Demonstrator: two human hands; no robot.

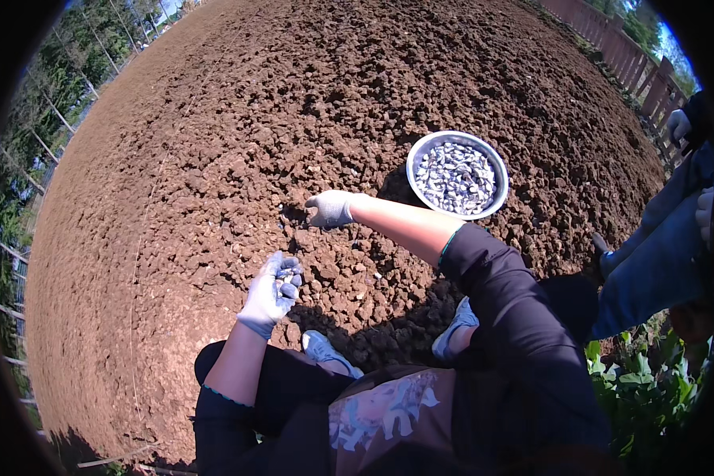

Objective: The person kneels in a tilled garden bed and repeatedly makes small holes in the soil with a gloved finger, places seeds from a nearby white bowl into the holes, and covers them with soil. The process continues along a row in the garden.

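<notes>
My left hand point(272, 293), in a pale knitted glove with grey-coated fingers, is turned palm up. Its fingers curl around a few small pieces that look like garlic cloves. My right hand point(331, 209), also gloved, reaches across to the broken brown soil point(327, 268), beside a small dark hollow. Its fingertips point left and down at the clods, and whether they pinch anything is hidden. To the right of my right forearm, a round metal bowl point(414, 182) rests on the ground, holding many whitish-purple cloves point(457, 178).
A thin string point(140, 238) runs lengthwise over the soil at left. Another person's jeans-clad leg point(648, 262) stands at right, near green leafy plants point(636, 378). A wooden fence point(625, 47) lines the far right edge. My shoes point(327, 351) are planted on the soil.
</notes>
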